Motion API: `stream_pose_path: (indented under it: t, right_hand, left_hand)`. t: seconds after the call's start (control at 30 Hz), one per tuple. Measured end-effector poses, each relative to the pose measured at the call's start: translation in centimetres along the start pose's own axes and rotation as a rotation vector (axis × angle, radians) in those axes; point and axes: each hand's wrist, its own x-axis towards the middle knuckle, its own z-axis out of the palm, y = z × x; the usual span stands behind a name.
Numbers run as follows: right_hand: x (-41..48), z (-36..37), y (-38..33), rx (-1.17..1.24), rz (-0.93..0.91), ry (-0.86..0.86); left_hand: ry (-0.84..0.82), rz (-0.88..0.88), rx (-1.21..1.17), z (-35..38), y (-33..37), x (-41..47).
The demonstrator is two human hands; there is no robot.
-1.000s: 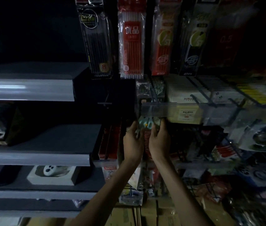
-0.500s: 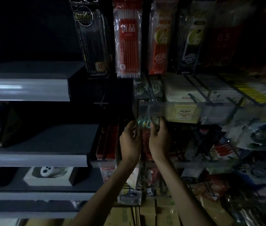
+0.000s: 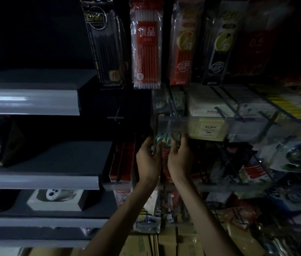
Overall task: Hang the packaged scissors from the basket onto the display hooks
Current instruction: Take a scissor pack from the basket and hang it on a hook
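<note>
A packaged pair of scissors (image 3: 163,142) with pale teal handles is held up between both hands, its top tucked just under a clear price rail (image 3: 175,124). My left hand (image 3: 148,159) grips the pack's left edge and my right hand (image 3: 180,159) grips its right edge. Dark wire display hooks (image 3: 174,109) stick out above the rail. The hook under the rail and the pack's hang hole are hidden in the gloom. No basket is in view.
Pen and refill packs (image 3: 146,52) hang in a row above. Grey shelves (image 3: 35,180) step out on the left, one with a white boxed item (image 3: 57,197). Boxed goods (image 3: 208,108) and more hung packets (image 3: 293,156) crowd the right. Cardboard cartons (image 3: 164,242) lie below.
Both hands have lifted the scissors pack slightly, so its top now sits behind the price rail. The view has tilted a little.
</note>
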Motion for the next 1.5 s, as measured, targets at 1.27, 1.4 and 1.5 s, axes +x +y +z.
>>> stream_pose_path:
  t: [1.27,1.4,1.5]
  right_hand:
    - [-1.3,-1.0,0.6,0.179,0.059,-0.092]
    - [-0.9,-1.2,0.5,0.198,0.094,-0.138]
    - [-0.8,-1.5,0.2,0.193,0.087,-0.162]
  left_hand:
    - [-0.154,0.0,0.074,-1.7,-0.4,-1.7]
    - [-0.169,0.007,0.079,-1.9,-0.7,-1.6]
    - [-0.179,0.002,0.096,-1.9,-0.6,-1.7]
